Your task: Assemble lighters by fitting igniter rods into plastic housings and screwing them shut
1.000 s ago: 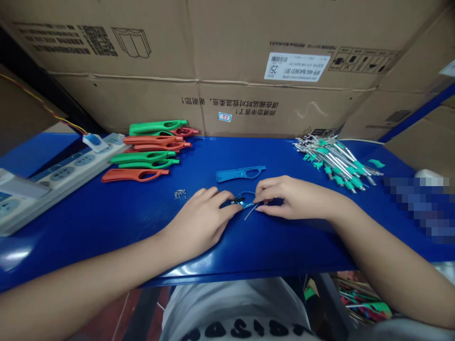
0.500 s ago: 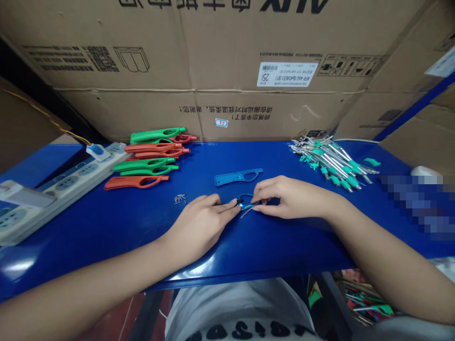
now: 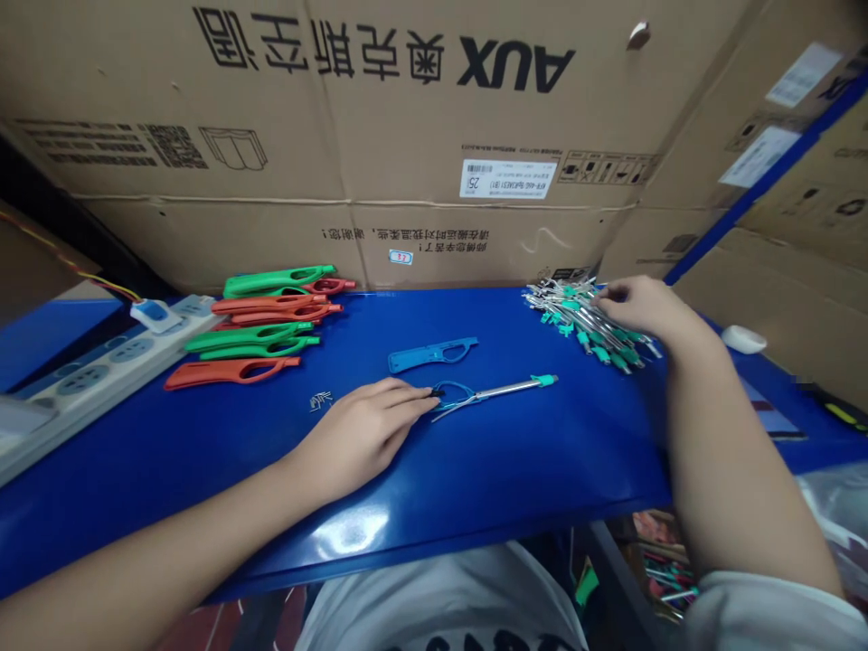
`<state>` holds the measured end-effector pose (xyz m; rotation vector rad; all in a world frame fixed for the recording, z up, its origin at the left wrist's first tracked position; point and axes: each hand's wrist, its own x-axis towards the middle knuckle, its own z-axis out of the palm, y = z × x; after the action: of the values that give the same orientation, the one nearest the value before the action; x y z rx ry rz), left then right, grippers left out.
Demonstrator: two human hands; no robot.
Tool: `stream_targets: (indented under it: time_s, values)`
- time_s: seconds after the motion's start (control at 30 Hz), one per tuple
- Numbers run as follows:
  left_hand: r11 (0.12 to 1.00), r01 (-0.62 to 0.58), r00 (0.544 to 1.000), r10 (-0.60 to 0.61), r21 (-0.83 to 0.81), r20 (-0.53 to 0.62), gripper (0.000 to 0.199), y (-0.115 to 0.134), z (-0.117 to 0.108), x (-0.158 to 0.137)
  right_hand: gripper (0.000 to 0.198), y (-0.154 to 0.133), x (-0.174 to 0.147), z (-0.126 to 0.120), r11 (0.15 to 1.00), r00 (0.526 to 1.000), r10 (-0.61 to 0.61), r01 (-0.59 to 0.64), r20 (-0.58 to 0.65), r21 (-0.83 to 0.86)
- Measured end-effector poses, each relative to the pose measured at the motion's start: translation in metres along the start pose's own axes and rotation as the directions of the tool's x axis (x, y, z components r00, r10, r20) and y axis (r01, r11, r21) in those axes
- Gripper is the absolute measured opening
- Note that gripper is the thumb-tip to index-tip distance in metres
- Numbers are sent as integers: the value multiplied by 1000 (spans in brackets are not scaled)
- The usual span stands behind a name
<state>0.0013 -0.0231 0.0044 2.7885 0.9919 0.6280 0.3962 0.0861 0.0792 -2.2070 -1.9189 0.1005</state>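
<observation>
My left hand (image 3: 370,425) lies low over the blue table, its fingertips closed on the near end of a blue lighter casing half (image 3: 456,389), with a small black part at the fingertips. A silver metal tube (image 3: 512,390) with a green piece at its far end extends rightward from this casing, a thin wire beside it. Just behind lies another blue casing half (image 3: 432,354). At the back right, my right hand (image 3: 644,307) reaches over a pile of silver tubes with green pieces (image 3: 589,325). Its fingers are curled at the pile; what they pinch is hidden.
Green and orange lighter casings (image 3: 250,312) are stacked at the back left, beside a white power strip (image 3: 101,362). Several small metal pins (image 3: 320,400) lie near my left hand. A large cardboard box (image 3: 380,181) stands behind the table. A white object (image 3: 744,340) sits at right.
My right hand has left the blue casing and moved right and back to the tube pile. The tube with the green piece now shows fully. My left hand stays at the casing; the view has shifted.
</observation>
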Motion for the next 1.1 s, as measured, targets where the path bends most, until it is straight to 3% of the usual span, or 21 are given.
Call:
stream_targets:
  time_s: [0.13,0.3,0.7,0.83,0.93,1.1]
  values:
    - [999,16,1000,-15,-34,2,36,0,0,1,19,5,3,10,990,973,-138,136,183,24]
    - [994,50,999,-48,-92,22,37,-1,-1,2,22,6,9,26,980,943,-198,196,267,34]
    - [989,78,997,-77,-123,19,36,0,-1,1,20,4,11,29,979,958,-143,173,248,-104]
    - [989,86,996,-83,-120,33,36,0,-2,1,31,1,11,30,972,958,-141,182,248,-150]
    - [990,86,996,-84,-114,24,36,1,-3,1,23,0,10,30,972,958,-133,177,256,-154]
    - [992,72,997,-71,-107,14,38,1,-3,1,11,-10,3,29,960,913,-248,276,323,-44]
